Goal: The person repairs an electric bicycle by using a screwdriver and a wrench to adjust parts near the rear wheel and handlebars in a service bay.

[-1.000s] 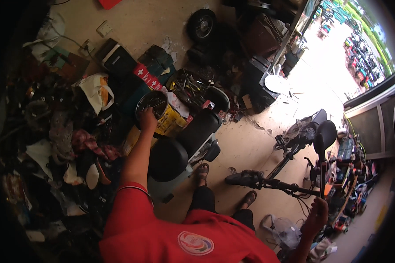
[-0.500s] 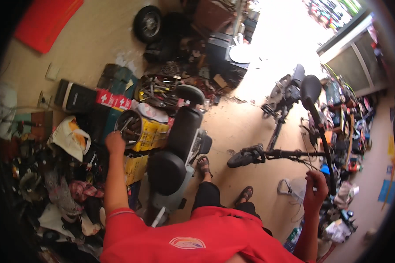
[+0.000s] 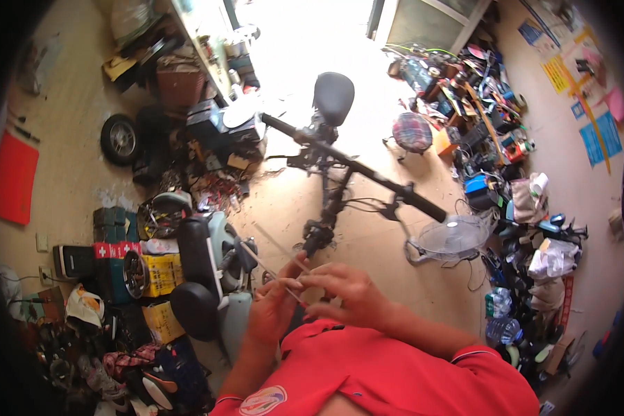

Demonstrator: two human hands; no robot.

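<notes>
You are pinching a thin rod [image 3: 274, 267] with both hands: left hand [image 3: 274, 312] and right hand [image 3: 343, 291] fingers closed, below the scooter [image 3: 333, 159]. Keep supporting both ends.

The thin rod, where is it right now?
In the head view, low and centre: the thin rod is pinched between the left hand and right hand, above the red shirt.
</notes>
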